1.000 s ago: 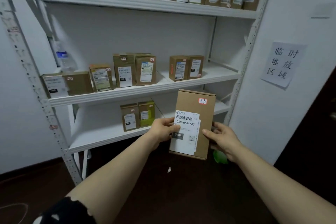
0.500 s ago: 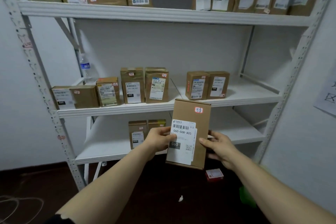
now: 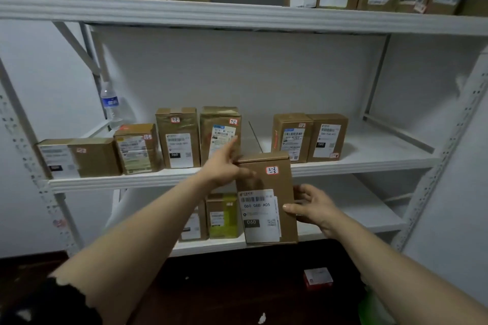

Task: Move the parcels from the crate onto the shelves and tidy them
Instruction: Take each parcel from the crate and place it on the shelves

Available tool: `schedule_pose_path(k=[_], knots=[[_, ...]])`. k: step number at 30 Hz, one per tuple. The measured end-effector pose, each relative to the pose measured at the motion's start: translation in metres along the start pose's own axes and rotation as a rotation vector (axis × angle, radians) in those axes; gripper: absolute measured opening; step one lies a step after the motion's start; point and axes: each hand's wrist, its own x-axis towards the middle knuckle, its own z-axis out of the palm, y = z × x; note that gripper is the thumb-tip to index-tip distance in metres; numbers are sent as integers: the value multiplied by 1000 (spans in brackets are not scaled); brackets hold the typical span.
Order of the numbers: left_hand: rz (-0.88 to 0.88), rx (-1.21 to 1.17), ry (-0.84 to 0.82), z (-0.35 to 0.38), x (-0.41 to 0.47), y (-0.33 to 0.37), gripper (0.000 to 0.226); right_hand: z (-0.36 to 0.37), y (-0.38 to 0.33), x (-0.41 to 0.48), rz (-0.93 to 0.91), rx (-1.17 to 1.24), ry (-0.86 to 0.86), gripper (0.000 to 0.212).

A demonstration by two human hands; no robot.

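I hold a brown parcel [image 3: 274, 182] upright in front of the middle shelf [image 3: 369, 164]. It carries a white label reading 060 and a red-edged sticker marked 3-2-5. My right hand [image 3: 314, 208] grips its right edge, thumb on the front. My left hand [image 3: 224, 163] touches the parcel's top left corner, its index finger straight and reaching up to the taped parcel [image 3: 220, 134] stickered 3-2-4. Just right of that taped parcel, the shelf has a gap [image 3: 257, 140]. The crate is out of view.
Several labelled parcels stand along the middle shelf, and a water bottle [image 3: 111, 105] stands at its back left. Two parcels [image 3: 211, 215] stand on the lower shelf, and the top shelf [image 3: 237, 14] is full. A small red box [image 3: 318, 278] lies on the dark floor.
The view has closed in on the shelves and the parcel has risen toward the middle shelf. My left hand slid from the parcel's lower left edge to its top left corner.
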Motion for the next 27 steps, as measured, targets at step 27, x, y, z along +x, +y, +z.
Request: schedule_pose_path(k=[27], knots=[[262, 809, 26, -37, 221, 80, 56, -72, -116, 247, -284, -1420, 136, 78]])
